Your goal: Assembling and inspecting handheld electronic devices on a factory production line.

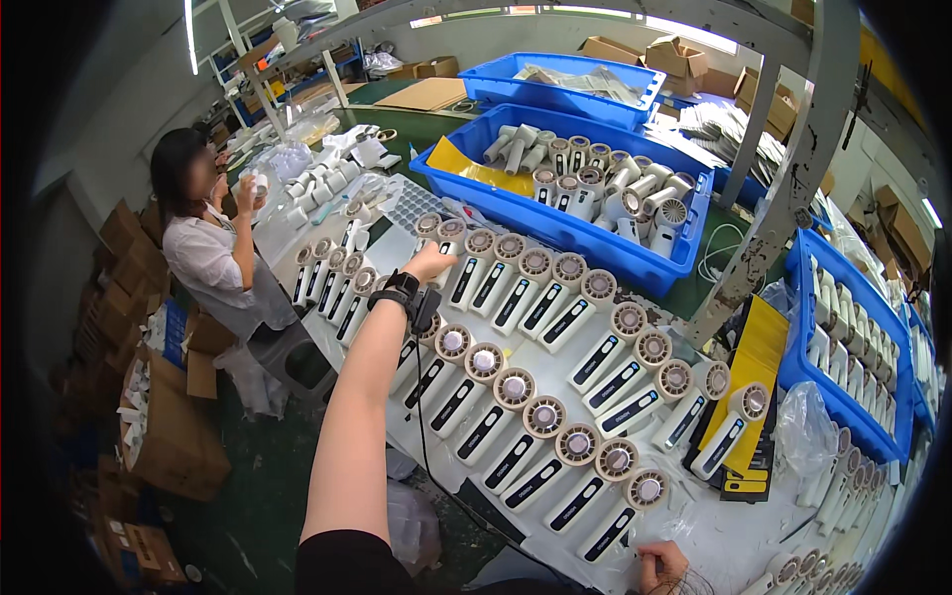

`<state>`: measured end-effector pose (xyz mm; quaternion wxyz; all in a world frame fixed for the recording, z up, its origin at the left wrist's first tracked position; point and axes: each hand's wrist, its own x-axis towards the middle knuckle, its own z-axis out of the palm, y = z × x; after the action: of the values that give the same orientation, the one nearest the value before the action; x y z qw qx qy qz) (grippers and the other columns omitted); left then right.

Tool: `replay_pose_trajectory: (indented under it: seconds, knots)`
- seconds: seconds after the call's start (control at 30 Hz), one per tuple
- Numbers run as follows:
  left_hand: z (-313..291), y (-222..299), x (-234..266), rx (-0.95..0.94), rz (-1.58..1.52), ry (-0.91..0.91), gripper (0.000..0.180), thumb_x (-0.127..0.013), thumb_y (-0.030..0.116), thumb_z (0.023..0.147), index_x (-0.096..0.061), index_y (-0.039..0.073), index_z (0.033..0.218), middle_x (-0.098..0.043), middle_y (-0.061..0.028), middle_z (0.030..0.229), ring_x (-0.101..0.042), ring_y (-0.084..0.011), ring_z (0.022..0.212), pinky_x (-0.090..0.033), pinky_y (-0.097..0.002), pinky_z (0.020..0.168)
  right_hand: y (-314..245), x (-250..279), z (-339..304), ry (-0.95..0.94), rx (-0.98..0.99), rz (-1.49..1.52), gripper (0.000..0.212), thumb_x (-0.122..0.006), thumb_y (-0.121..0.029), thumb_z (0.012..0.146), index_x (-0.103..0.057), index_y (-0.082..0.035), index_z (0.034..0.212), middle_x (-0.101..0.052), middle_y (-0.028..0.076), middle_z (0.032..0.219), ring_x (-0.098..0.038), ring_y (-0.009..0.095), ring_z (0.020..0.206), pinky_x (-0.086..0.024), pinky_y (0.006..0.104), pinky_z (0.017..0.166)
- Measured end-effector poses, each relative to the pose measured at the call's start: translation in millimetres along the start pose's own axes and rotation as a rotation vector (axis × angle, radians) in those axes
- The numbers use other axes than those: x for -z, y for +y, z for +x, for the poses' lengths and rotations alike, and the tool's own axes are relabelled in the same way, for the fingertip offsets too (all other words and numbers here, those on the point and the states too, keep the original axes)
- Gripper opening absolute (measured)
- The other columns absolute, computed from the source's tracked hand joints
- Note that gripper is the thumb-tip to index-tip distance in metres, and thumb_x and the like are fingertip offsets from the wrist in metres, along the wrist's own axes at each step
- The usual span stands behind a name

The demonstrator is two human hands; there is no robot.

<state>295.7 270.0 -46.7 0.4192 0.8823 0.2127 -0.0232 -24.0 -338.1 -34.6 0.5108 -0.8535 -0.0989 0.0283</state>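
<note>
My left arm stretches far across the table, with a dark band and small device on the wrist. My left hand (pixel 432 262) is closed around a white handheld fan (pixel 452 231) at the far left end of the back row. Beside it in that row stand several like fans (pixel 535 264) with round grilles and dark handle panels. A nearer row of fans (pixel 514 389) lies below, slanting toward the lower right. At the table's front edge my right hand (pixel 662 567) rests with curled fingers, partly cut off by the frame; nothing shows in it.
Behind the rows a blue bin (pixel 684 260) holds more fans; another blue bin (pixel 793 372) stands at the right. A grey metal post (pixel 764 218) rises between them. A person (pixel 213 238) works at the left with white parts. Cardboard boxes (pixel 178 436) stand on the floor.
</note>
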Motion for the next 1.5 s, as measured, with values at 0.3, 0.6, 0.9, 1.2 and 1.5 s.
replay_pose_trajectory:
  seconds: [0.3,0.6,0.9,1.2,1.5]
  knots:
    - [-10,5,-26,-0.517,0.631,0.677,0.041,-0.065,0.026,0.069,-0.062,-0.008,0.09,-0.063,-0.0275,0.087,-0.061,-0.0384,0.09,-0.048,-0.0412,0.08,-2,3,2,-0.022,0.003,0.005,0.008,-0.055,0.0,0.083,-0.062,-0.001,0.088,-0.06,0.013,0.08,-0.059,0.024,0.075,-0.048,0.0305,0.071]
    - [-26,65,-32,0.087,0.398,-0.224,0.056,-0.067,0.028,0.069,-0.05,-0.009,0.107,-0.062,-0.0228,0.093,-0.063,-0.0314,0.082,-0.05,-0.0383,0.074,-3,4,3,-0.005,0.052,0.038,0.009,-0.054,0.002,0.084,-0.061,0.001,0.089,-0.06,0.014,0.08,-0.059,0.023,0.075,-0.047,0.0302,0.071]
    - [-96,94,-9,-0.261,-0.51,0.079,0.045,-0.067,0.017,0.077,-0.046,-0.002,0.112,-0.06,-0.0083,0.085,-0.058,-0.0123,0.065,-0.05,-0.0264,0.059,18,0,-4,0.005,0.016,0.111,0.011,-0.053,0.006,0.082,-0.06,0.001,0.089,-0.06,0.013,0.079,-0.059,0.023,0.074,-0.048,0.0294,0.071]
    - [-177,133,-29,-0.523,-0.576,0.101,0.04,-0.059,0.016,0.086,-0.038,0.003,0.119,-0.059,-0.0064,0.086,-0.059,-0.011,0.07,-0.049,-0.0243,0.063,16,2,-4,-0.003,0.068,0.051,0.012,-0.055,0.003,0.081,-0.061,0.0,0.09,-0.061,0.013,0.081,-0.059,0.022,0.076,-0.048,0.0299,0.072]
    - [-214,137,-46,-0.526,-0.79,-0.227,0.034,-0.048,0.011,0.092,-0.033,0.005,0.123,-0.058,-0.01,0.1,-0.059,-0.0135,0.084,-0.049,-0.0277,0.075,31,-10,-7,0.087,0.101,0.038,0.011,-0.054,0.005,0.077,-0.062,-0.001,0.081,-0.061,0.01,0.075,-0.059,0.018,0.068,-0.047,0.0264,0.065]
